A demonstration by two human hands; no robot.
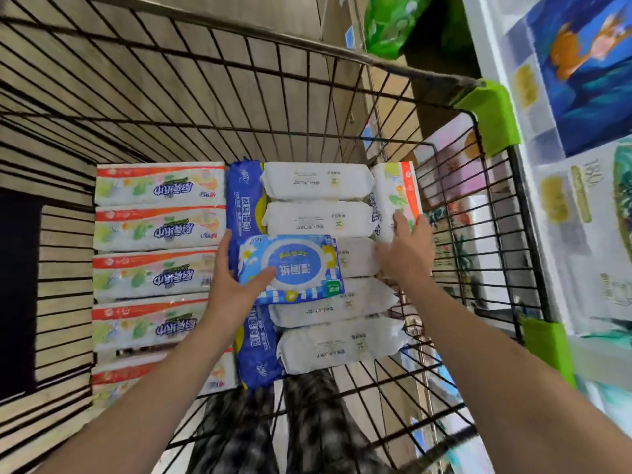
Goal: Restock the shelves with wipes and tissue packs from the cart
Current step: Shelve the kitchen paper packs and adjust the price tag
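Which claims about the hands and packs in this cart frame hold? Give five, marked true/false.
1. The left hand holds the blue-and-white wipes pack. True.
2. The right hand is outside the cart. False: it is inside, touching the orange-edged pack by the right wall.
3. The white packs lie in a column mid-cart. True.
4. The cart has solid walls. False: they are black wire grid.
5. The blue-and-white wipes pack lies under the white packs. False: it is above them.
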